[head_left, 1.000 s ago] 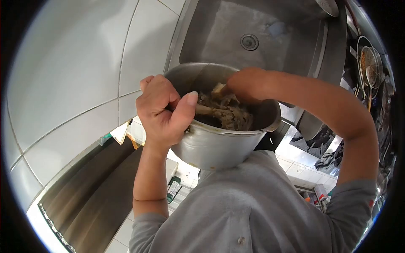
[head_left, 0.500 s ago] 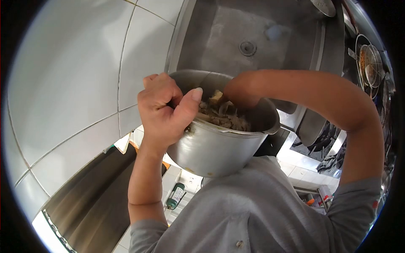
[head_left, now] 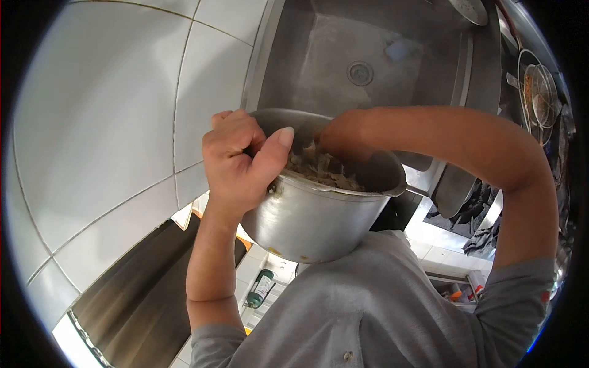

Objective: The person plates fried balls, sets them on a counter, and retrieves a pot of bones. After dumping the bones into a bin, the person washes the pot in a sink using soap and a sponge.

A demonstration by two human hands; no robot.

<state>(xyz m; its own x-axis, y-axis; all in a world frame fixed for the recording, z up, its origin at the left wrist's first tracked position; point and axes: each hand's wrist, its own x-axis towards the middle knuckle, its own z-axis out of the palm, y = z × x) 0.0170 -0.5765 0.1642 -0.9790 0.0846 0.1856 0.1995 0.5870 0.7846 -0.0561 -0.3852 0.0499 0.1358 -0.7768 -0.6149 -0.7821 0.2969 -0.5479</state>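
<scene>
Facing white wall tiles (head_left: pixel 104 110) on the left and a steel sink (head_left: pixel 325 49) with a round drain (head_left: pixel 360 73) beyond. Holding the metal pot (head_left: pixel 313 221) between the sink and the gray shirt (head_left: pixel 307 313), with the left hand (head_left: pixel 239 159) curling closed at the rim, thumb lying along its edge; not showing clearly whether gripping a handle too. Reaching over the far side with the right hand (head_left: pixel 343 138), dipping into the pot beside brown, ragged contents (head_left: pixel 325 175); hiding the fingers, so not showing how far open or whether grasping anything. Judging by this, working best by clamping the rim firmly against sideways pushes, bracing the pot's weight low, and moving the dipping fingers slowly along the inner wall. Also worth watching: pressing too hard on one side, risking twisting the pot or spilling over the lip.
</scene>
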